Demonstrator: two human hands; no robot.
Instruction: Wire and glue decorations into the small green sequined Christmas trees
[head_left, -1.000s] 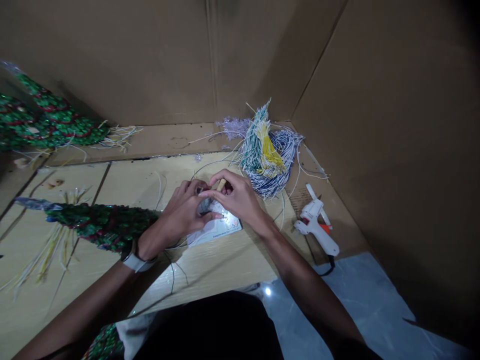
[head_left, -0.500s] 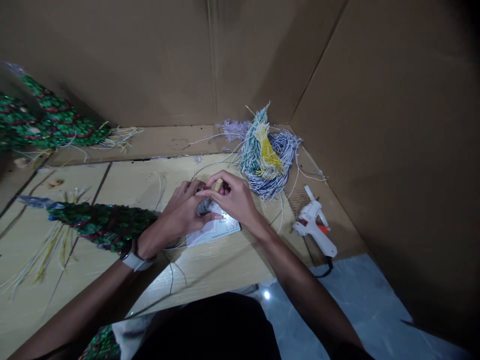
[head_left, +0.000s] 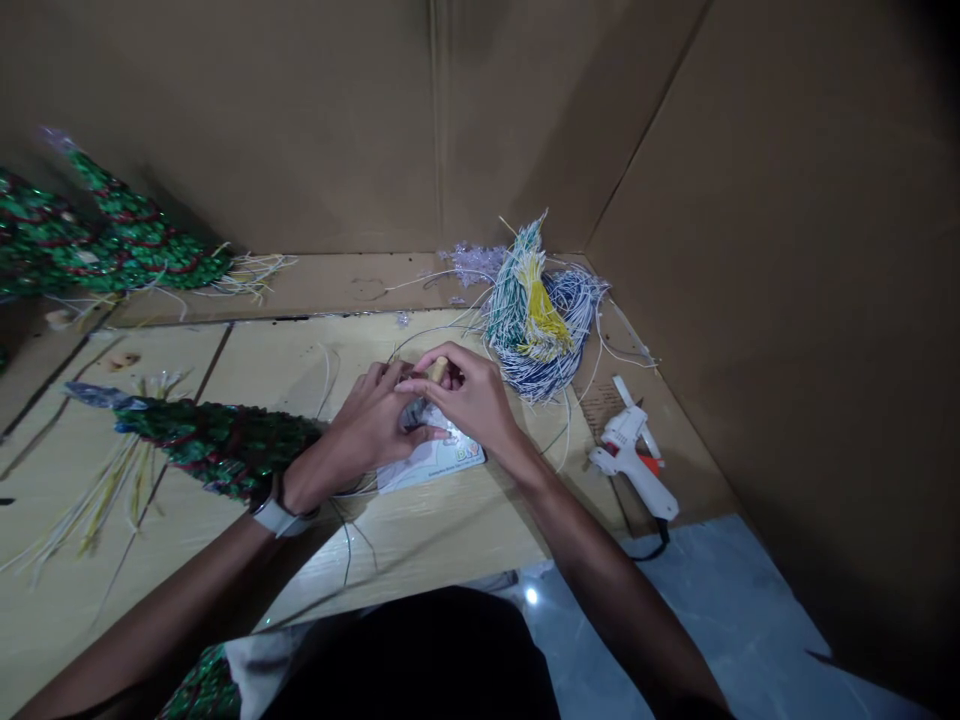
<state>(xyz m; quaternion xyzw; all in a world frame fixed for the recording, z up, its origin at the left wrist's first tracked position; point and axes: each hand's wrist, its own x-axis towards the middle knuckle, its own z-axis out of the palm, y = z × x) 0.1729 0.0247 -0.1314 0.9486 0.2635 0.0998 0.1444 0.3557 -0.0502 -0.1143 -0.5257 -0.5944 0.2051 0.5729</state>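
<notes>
Fingers of my right hand (head_left: 474,397) are wrapped round a short tan stub (head_left: 438,369) that looks like wood or cork. Close against it, my left hand (head_left: 377,420) is closed with its fingertips curled under, so what they grip is hidden. Under both hands lies a pale blue printed card (head_left: 431,467), with something clear and shiny on top of it. Beside my left wrist, a green beaded Christmas tree (head_left: 225,440) rests on its side, its clear tip pointing left.
Bundled green, yellow and blue wires (head_left: 536,315) lie behind my right hand, near clear beads (head_left: 476,262). A white glue gun (head_left: 634,455) sits at the right edge. More beaded trees (head_left: 135,225) stand back left. Cardboard walls (head_left: 337,120) enclose the table (head_left: 450,545).
The whole view has shifted slightly, so things appear a little further right. Both hands keep nearly the same pose around the tan stub.
</notes>
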